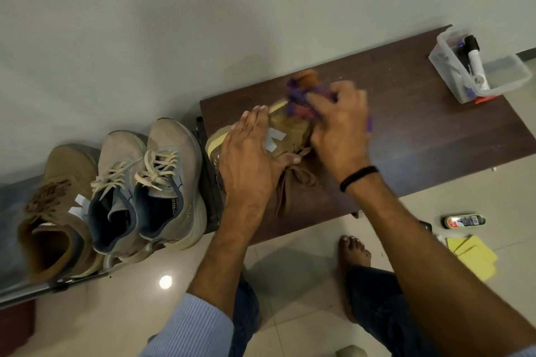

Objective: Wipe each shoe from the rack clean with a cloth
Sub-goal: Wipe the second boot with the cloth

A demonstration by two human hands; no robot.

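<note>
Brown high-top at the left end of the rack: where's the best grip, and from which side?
Grip the heel collar of the brown high-top, thumb inside, coming from above on the near side. Its mouth gapes upward and its heel end faces the front of the rack. The grey sneaker crowds its right flank, so a side pinch looks cramped.

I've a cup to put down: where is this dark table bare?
On the dark wooden table, bare wood lies between the brown suede shoe and the clear plastic box. Its left end is crowded: the left hand presses the shoe, the right hand rubs it with a purple cloth.
</note>
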